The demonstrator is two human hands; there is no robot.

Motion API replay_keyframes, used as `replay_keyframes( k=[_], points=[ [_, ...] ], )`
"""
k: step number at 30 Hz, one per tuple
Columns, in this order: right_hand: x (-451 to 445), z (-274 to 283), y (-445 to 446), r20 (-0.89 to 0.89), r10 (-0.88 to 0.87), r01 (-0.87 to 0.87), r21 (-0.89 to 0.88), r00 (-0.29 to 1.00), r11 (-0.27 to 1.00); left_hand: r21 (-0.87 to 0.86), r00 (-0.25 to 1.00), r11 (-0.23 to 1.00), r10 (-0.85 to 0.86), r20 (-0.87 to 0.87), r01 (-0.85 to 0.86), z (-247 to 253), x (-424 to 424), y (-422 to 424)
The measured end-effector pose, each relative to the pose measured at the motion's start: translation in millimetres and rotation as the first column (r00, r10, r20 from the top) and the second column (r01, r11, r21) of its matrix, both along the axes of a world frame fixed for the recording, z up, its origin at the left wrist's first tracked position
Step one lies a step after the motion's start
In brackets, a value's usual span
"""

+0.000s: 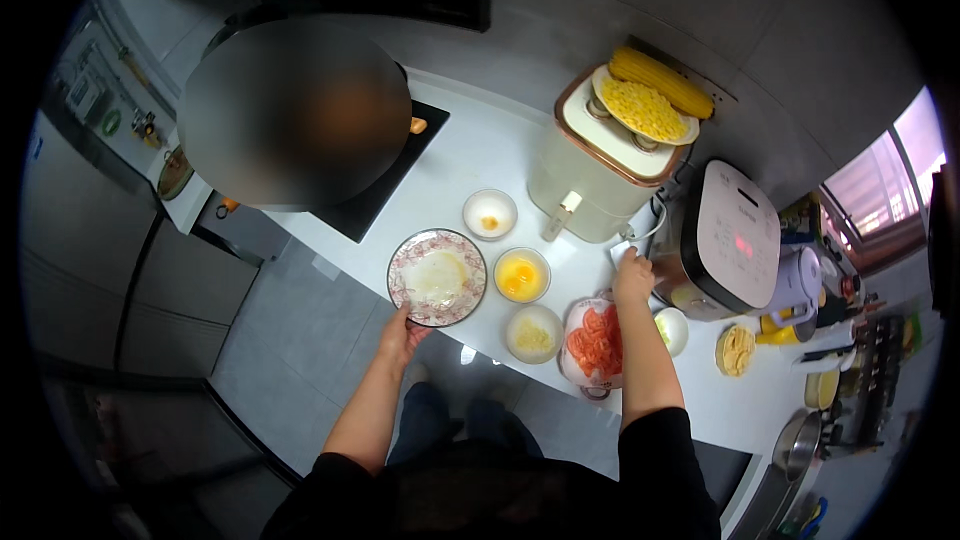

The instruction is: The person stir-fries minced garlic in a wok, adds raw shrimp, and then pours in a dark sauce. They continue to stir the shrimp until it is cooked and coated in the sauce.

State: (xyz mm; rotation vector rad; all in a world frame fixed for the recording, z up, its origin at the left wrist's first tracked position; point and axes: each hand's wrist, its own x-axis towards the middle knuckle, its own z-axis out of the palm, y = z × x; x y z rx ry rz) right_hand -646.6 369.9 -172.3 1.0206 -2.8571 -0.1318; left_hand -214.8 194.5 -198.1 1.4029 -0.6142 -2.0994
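My left hand grips the near rim of a round plate with a red floral pattern. A film of wet residue lies in its middle, and it is over the counter's front edge. My right hand reaches across to a small flat white item, perhaps a tissue or cloth, with its fingers on it. Between my hands are a bowl of cracked eggs, a bowl of minced garlic and a handled dish of cut tomatoes, partly covered by my right forearm.
Behind stand a small white bowl, a pale air fryer bearing a plate of corn kernels and corn cobs, and a multicooker. A blurred oval hides most of the black cooktop. Farther right is a yellowish bowl.
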Motion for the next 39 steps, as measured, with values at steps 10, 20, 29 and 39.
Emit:
replay_keyframes(
  k=[10, 20, 29, 39],
  points=[
    [152.8, 133.9, 19.8, 0.795, 0.574, 0.657, -0.541, 0.196, 0.525, -0.393, 0.886, 0.830, -0.458, -0.072, 0.396, 105.6, -14.9, 55.3],
    [301.1, 179.5, -24.9, 0.571, 0.680, 0.250, -0.818, 0.460, 0.518, -0.329, 0.687, 0.860, -0.510, -0.517, 0.391, 192.0, -30.7, 55.1],
    [324.9, 178.8, -18.6, 0.558, 0.635, 0.357, -0.830, 0.535, 0.429, -0.262, 0.675, 0.894, -0.447, -0.586, 0.364, 192.2, -16.4, 52.1],
    [339.2, 187.0, -12.9, 0.384, 0.541, 0.013, -0.823, 0.748, 0.567, -0.252, 0.701, 0.904, -0.427, -0.572, 0.346, 182.6, -14.7, 57.9]
  ],
)
